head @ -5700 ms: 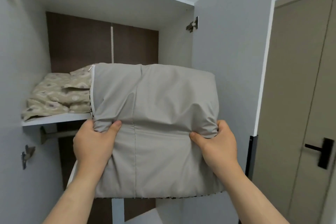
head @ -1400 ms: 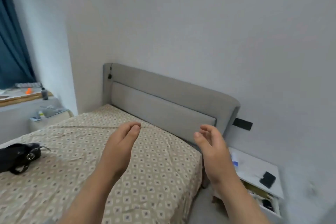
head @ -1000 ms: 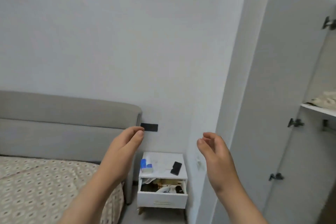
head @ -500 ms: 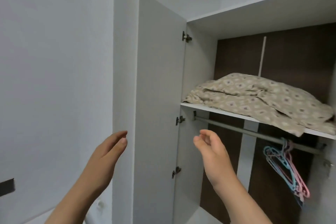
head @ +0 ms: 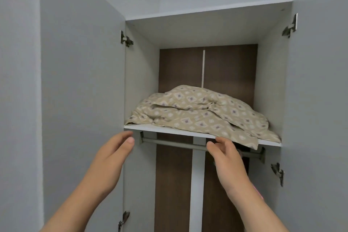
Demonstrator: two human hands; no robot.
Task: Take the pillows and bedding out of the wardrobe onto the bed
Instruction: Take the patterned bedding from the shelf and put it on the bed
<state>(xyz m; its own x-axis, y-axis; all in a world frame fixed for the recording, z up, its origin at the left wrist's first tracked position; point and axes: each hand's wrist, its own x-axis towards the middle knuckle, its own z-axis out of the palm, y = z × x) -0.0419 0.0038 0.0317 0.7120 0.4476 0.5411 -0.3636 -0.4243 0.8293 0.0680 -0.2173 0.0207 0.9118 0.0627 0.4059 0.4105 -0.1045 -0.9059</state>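
A beige bedding bundle point(head: 199, 113) with a diamond pattern lies crumpled on the white upper shelf point(head: 169, 131) of the open wardrobe. One corner of it hangs over the shelf's front edge on the right. My left hand point(head: 111, 158) is raised just below the shelf's left end, fingers apart and empty. My right hand point(head: 228, 162) is held up under the middle of the shelf, fingers loosely spread, close beneath the hanging corner and holding nothing. The bed is out of view.
Both wardrobe doors stand open, the left door point(head: 81, 100) and the right door point(head: 318, 100) flanking my arms. A metal hanging rail point(head: 175, 143) runs under the shelf. A bit of pink hanger point(head: 259, 193) shows behind my right wrist.
The grey pillow I held is gone from my hands. My view has swung from the bed past the nightstand to face the wardrobe, and both empty hands have risen toward the shelf.
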